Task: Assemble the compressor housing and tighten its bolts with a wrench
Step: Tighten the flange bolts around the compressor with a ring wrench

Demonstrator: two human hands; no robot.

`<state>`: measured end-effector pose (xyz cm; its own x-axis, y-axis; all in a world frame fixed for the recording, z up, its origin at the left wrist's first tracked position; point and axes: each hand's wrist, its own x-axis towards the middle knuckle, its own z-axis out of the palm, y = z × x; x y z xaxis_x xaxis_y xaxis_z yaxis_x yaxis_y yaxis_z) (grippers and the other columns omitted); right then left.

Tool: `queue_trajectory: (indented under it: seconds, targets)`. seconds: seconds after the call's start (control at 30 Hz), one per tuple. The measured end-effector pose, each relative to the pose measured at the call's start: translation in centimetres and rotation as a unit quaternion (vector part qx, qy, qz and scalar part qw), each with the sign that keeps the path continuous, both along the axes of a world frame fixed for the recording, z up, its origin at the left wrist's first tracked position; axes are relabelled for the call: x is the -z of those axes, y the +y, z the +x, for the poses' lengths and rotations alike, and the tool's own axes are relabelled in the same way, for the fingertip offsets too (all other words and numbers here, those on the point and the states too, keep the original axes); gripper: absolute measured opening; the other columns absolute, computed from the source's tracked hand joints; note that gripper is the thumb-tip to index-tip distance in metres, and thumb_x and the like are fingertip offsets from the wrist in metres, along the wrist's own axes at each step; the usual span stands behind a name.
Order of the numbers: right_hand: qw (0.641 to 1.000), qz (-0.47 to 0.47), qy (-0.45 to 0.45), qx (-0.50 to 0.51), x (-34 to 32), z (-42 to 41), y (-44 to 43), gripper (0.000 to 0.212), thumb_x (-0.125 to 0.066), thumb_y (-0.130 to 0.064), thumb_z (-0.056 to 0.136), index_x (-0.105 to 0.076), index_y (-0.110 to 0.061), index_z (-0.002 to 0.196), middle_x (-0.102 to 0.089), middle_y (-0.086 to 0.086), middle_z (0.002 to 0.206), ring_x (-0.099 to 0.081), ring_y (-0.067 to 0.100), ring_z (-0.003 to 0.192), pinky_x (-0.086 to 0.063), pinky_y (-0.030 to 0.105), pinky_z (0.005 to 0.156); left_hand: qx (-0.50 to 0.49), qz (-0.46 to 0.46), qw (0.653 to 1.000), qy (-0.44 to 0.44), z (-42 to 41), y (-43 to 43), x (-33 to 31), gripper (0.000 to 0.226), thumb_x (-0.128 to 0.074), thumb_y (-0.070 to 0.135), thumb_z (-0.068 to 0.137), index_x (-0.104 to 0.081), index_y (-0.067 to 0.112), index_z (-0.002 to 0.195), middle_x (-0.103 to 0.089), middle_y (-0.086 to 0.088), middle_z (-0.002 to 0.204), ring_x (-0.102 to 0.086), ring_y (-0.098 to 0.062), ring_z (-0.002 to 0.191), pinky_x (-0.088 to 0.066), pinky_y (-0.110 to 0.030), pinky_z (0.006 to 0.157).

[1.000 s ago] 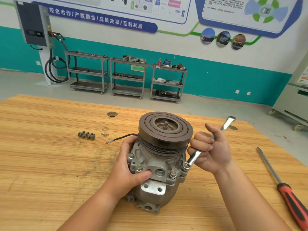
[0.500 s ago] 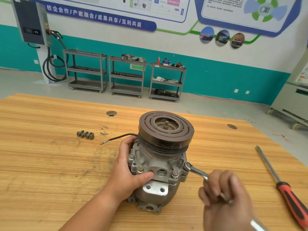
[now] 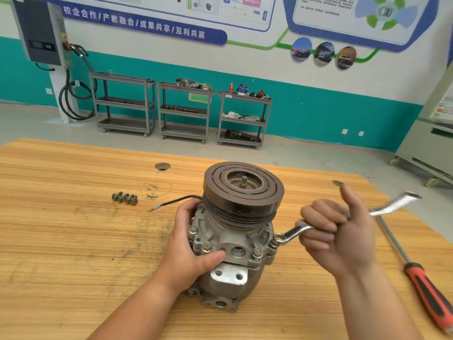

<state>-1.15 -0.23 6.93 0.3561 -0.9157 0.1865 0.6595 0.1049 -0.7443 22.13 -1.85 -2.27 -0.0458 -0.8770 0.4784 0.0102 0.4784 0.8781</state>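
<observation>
A person works on a compressor (image 3: 235,244) standing upright near the middle of a wooden table (image 3: 73,253), its grooved pulley (image 3: 242,190) facing up. The left hand (image 3: 193,251) grasps the housing from the left side, fingers wrapped behind the casting and thumb pressed across the front flange beside a port. The right hand (image 3: 340,241) is clenched around the shank of a silver wrench (image 3: 290,233), thumb raised. The tool's ring end sits on a bolt (image 3: 274,242) at the right edge of the flange, and its free end sticks out past the hand toward the table's far right (that end is blurred). Three more bolt heads (image 3: 207,246) show along the front of the flange. A thin black wire (image 3: 181,200) trails from the compressor's left side over the table, its bare tip pointing toward a small cluster of loose bolts (image 3: 125,198) lying well apart to the left. A screwdriver (image 3: 426,290) with a red and black handle lies at the right of the table, beyond the right hand. Three grey shelf carts (image 3: 183,111) stand against the teal-banded wall behind.
</observation>
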Motion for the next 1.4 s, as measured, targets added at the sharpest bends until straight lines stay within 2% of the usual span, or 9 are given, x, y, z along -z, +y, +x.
queue_trajectory:
  seconds: [0.13,0.27,0.43,0.57,0.73,0.97,1.13,1.27,1.4]
  targets:
    - [0.983,0.099,-0.006,-0.153,0.6,-0.1,-3.8,0.046,-0.048,-0.043,0.094,-0.038,-0.015,0.058,-0.036,0.003,0.057,-0.026,0.009,0.043,-0.025,0.020,0.041,0.002,0.005,1.000,0.005,0.0,-0.1,0.0,0.081,-0.081,0.069,0.046,-0.041,0.062,0.116,-0.060,0.020,0.117,-0.062,-0.013,0.111,-0.052,-0.025,0.085]
    - [0.961,0.098,0.000,-0.260,0.2,0.5,-6.0,0.046,-0.043,-0.041,0.096,-0.037,-0.013,0.061,-0.037,0.004,0.059,-0.015,0.006,0.042,-0.016,0.016,0.038,0.002,-0.004,1.000,-0.001,0.1,-0.2,0.2,0.078,-0.079,0.044,0.051,-0.041,0.058,0.118,-0.060,0.018,0.117,-0.062,-0.014,0.110,-0.052,-0.024,0.083]
    - [0.940,0.113,0.015,-0.321,-0.5,0.8,-6.6,0.044,-0.044,-0.037,0.097,-0.037,-0.012,0.062,-0.038,0.005,0.058,-0.015,0.006,0.041,-0.017,0.017,0.039,0.002,-0.003,1.000,-0.003,0.2,-0.3,0.4,0.079,-0.078,0.042,0.051,-0.041,0.055,0.120,-0.061,0.017,0.117,-0.062,-0.015,0.110,-0.053,-0.025,0.083]
    - [0.942,0.097,0.009,-0.322,-0.5,0.9,-6.7,0.044,-0.043,-0.038,0.097,-0.037,-0.012,0.062,-0.038,0.004,0.058,-0.016,0.007,0.040,-0.017,0.017,0.039,-0.003,0.003,1.000,-0.003,0.2,-0.3,0.3,0.080,-0.077,0.041,0.051,-0.040,0.053,0.121,-0.060,0.018,0.118,-0.062,-0.014,0.110,-0.052,-0.024,0.083]
    - [0.942,0.077,-0.005,-0.328,0.3,1.0,-6.6,0.043,-0.042,-0.034,0.097,-0.038,-0.012,0.061,-0.037,0.004,0.057,-0.015,0.007,0.041,-0.015,0.017,0.038,-0.004,0.007,1.000,0.001,0.1,-0.2,0.4,0.085,-0.075,0.040,0.050,-0.037,0.035,0.127,-0.060,0.020,0.117,-0.062,-0.011,0.110,-0.051,-0.021,0.082]
    - [0.959,0.023,0.019,-0.281,1.0,-0.2,-6.3,0.044,-0.039,-0.040,0.098,-0.038,-0.017,0.061,-0.036,0.000,0.057,-0.026,0.009,0.044,-0.026,0.019,0.042,-0.008,0.007,1.000,-0.006,0.1,-0.1,0.3,0.084,-0.074,0.042,0.050,-0.038,0.036,0.125,-0.059,0.022,0.116,-0.060,-0.008,0.110,-0.050,-0.018,0.084]
    - [0.950,0.043,-0.028,-0.307,1.3,0.1,-5.7,0.043,-0.038,-0.037,0.099,-0.037,-0.012,0.064,-0.036,0.005,0.062,-0.014,0.007,0.043,-0.014,0.020,0.041,-0.011,0.011,1.000,-0.010,0.2,-0.1,0.2,0.081,-0.076,0.042,0.049,-0.039,0.054,0.120,-0.059,0.021,0.117,-0.061,-0.011,0.112,-0.051,-0.026,0.087]
    - [0.956,0.042,-0.037,-0.289,1.8,0.6,-5.8,0.049,-0.037,-0.035,0.099,-0.027,-0.018,0.055,-0.021,-0.003,0.051,-0.013,0.007,0.043,-0.012,0.019,0.042,-0.008,0.017,1.000,-0.003,0.2,-0.2,0.4,0.086,-0.077,0.041,0.049,-0.039,0.039,0.126,-0.060,0.019,0.116,-0.060,-0.014,0.113,-0.051,-0.029,0.088]
    - [0.975,0.054,-0.048,-0.209,1.5,0.1,-4.6,0.044,-0.044,-0.038,0.096,-0.037,-0.017,0.058,-0.031,0.000,0.053,-0.011,0.006,0.041,-0.010,0.020,0.041,-0.009,0.020,1.000,-0.001,0.2,-0.3,0.3,0.087,-0.076,0.040,0.048,-0.039,0.035,0.126,-0.060,0.019,0.116,-0.061,-0.014,0.112,-0.051,-0.028,0.087]
